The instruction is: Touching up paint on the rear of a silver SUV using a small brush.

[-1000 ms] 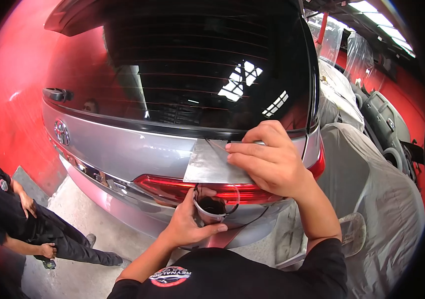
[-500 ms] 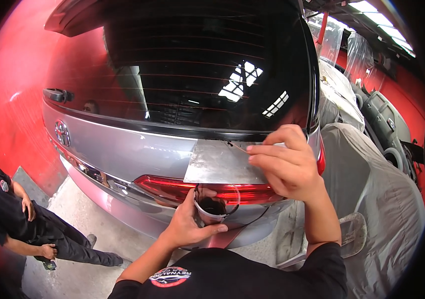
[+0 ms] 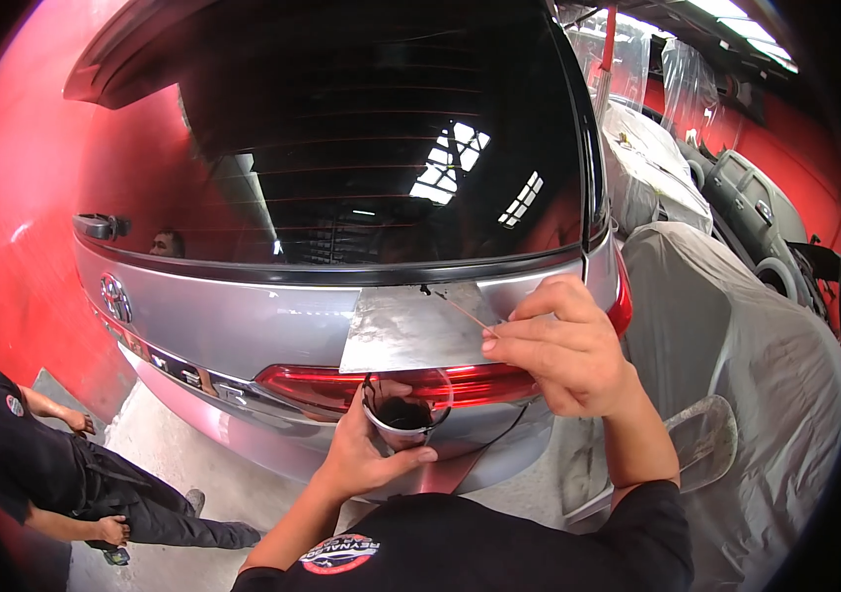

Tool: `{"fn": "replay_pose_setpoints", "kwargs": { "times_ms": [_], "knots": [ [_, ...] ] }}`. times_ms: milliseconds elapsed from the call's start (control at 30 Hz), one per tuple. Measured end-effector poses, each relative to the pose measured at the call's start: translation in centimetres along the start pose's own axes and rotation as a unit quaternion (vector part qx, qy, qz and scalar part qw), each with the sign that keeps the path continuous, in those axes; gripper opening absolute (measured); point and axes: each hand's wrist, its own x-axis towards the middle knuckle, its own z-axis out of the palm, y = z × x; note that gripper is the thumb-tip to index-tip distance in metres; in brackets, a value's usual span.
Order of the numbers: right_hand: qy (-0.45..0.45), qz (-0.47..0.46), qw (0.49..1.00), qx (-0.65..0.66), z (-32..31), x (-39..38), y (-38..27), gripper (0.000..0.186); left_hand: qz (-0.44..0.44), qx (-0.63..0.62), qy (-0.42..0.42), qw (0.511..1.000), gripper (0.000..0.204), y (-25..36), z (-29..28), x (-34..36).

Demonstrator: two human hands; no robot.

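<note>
Left hand (image 3: 365, 456) had its fingers wrapped around a dark-filled clear plastic cup (image 3: 403, 430) at six o'clock of a dull grey rectangle (image 3: 401, 332) on the silver tailgate (image 3: 272, 311), right hand (image 3: 566, 353) at three o'clock, fingers pinching a thin stick (image 3: 465, 314) aimed toward ten o'clock, tip near black specks (image 3: 427, 290).

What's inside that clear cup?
Inside the clear cup in the left hand is a black substance. It covers the bottom, so its depth can't be seen.
</note>
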Motion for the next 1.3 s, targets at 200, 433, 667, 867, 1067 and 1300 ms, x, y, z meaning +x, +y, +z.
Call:
{"fn": "replay_pose_setpoints", "kwargs": {
  "times_ms": [200,433,667,867,1067,1300],
  "knots": [
    [-0.005,-0.006,1.0,-0.016,0.0,-1.0,-0.2,0.032,-0.02,0.003,-0.008,1.0,0.082,-0.1,-0.1,0.1],
    [0.02,-0.04,0.996,-0.075,1.3,-1.0,-0.6,0.034,-0.049,-0.077,0.046,0.995,0.081,0.4,0.6,-0.1],
    [0.027,-0.092,0.976,-0.197,2.7,-1.7,-0.8,0.036,-0.034,-0.007,0.033,0.999,0.082,1.3,0.4,-0.3],
    [0.066,-0.117,0.97,-0.202,3.5,-1.8,-0.5,0.035,0.003,0.025,0.042,0.999,0.082,2.3,-0.2,-0.5],
    [0.069,-0.119,0.969,-0.206,3.8,-1.2,-0.7,0.033,-0.006,0.019,0.052,0.998,0.082,2.3,-0.5,-0.7],
    [0.072,-0.129,0.967,-0.21,4.6,-0.9,-1.3,0.035,-0.01,-0.026,0.07,0.997,0.08,2.2,-0.9,-1.0]
  ]
}}
